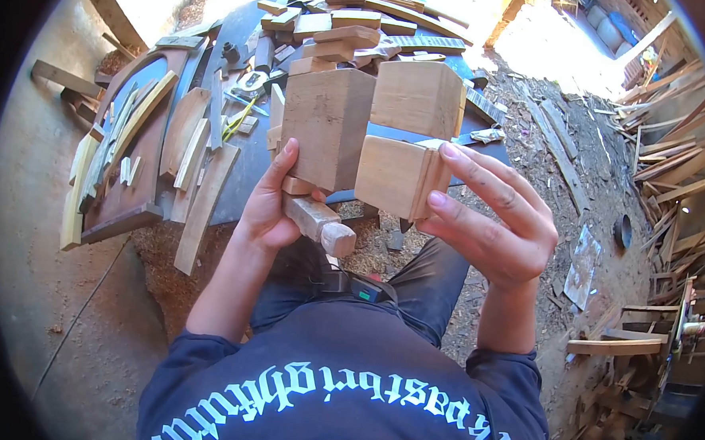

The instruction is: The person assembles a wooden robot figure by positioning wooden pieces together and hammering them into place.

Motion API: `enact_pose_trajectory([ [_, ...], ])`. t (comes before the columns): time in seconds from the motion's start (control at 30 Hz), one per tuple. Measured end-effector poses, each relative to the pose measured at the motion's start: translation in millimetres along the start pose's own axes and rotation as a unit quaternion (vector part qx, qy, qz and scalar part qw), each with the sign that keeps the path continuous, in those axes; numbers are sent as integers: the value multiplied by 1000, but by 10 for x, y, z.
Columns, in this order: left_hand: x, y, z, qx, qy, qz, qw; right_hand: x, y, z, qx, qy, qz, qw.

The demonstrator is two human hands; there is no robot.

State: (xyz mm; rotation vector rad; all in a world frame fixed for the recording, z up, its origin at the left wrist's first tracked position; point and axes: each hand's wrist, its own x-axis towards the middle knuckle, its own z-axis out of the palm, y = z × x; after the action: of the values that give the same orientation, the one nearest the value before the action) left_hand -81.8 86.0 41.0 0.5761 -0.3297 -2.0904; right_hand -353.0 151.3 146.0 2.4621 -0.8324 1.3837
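My left hand (pixel 272 204) is closed on a brown wooden block (pixel 325 127), its thumb along the left face and most of the fingers hidden behind. On the right, my right hand (pixel 500 216) grips a lighter wooden block (pixel 395 174) by its grooved right edge. The two blocks are side by side in front of me. Just beyond the lighter one stands another wooden block (pixel 417 96) with bevelled edges. Below my left hand's block, a worn wooden bar (pixel 311 216) with a rounded end juts toward me.
Behind the blocks, a blue-topped table (pixel 243 23) carries heaped wood offcuts (pixel 346 36), a tape measure (pixel 254 82) and yellow-green pencil-like sticks (pixel 240 120). A curved wooden panel (pixel 133 145) leans at left. Scrap wood (pixel 674 165) piles up along the right.
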Motion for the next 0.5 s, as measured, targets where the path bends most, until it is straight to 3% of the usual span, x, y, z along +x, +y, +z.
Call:
enact_pose_trajectory([
  [0.5,-12,-237,121,-152,-76,-75,982,437,-53,134,19,14,5,1000],
])
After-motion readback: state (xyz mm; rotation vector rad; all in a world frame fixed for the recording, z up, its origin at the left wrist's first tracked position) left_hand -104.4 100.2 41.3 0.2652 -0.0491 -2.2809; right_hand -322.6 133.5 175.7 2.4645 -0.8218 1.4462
